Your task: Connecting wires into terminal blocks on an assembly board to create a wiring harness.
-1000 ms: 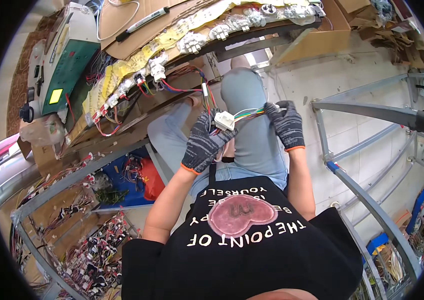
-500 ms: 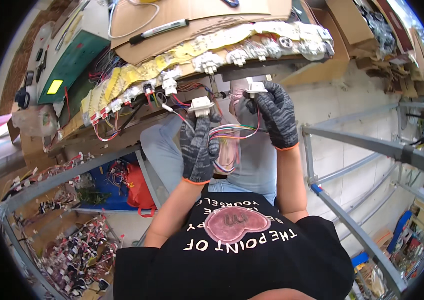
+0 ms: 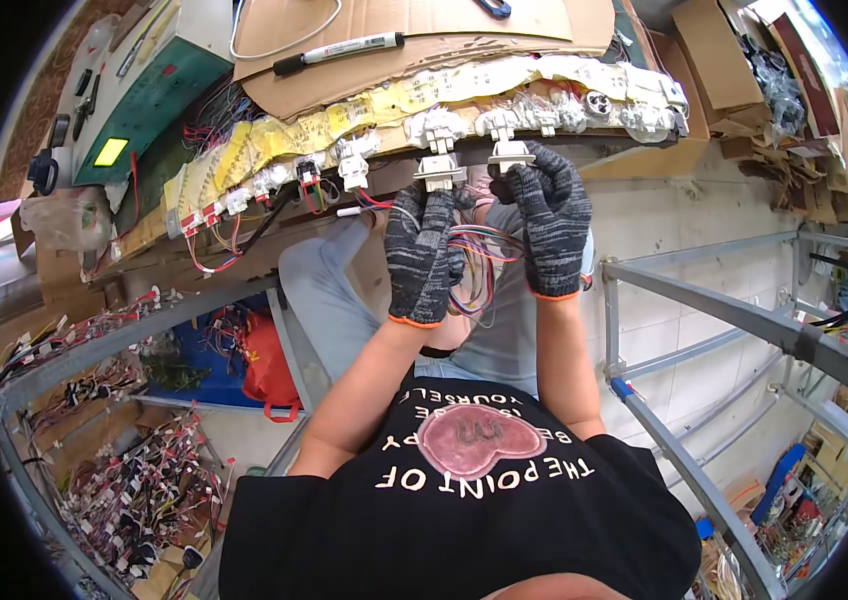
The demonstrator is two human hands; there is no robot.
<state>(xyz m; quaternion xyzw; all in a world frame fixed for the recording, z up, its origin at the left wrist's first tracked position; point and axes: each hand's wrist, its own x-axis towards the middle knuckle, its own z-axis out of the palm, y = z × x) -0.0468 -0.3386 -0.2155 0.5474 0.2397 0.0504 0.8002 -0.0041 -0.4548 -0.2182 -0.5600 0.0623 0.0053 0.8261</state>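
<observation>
Both my hands wear dark grey knitted gloves with orange cuffs. My left hand (image 3: 422, 255) is closed on a white plastic connector (image 3: 439, 174), held upright at its fingertips. A second white connector (image 3: 511, 158) sits in the pinch of my right hand (image 3: 552, 225). A bundle of multicoloured wires (image 3: 484, 245) hangs between the two hands. Right beyond the connectors runs a row of white sockets (image 3: 434, 128) along the board's front edge, backed by yellow tape (image 3: 344, 115). Whether either connector touches its socket, I cannot tell.
A black-and-white marker (image 3: 339, 53) lies on cardboard (image 3: 534, 50) behind the row. A green box (image 3: 144, 110) with a lit yellow display stands at the left. Metal frames (image 3: 744, 310) flank me, and piled wire harnesses (image 3: 139, 490) lie at lower left beside a red bag (image 3: 269, 365).
Both hands have moved forward, bringing the two connectors up to the socket row. The left hand also shifted right, so the hands are closer together and the wires bunch between them.
</observation>
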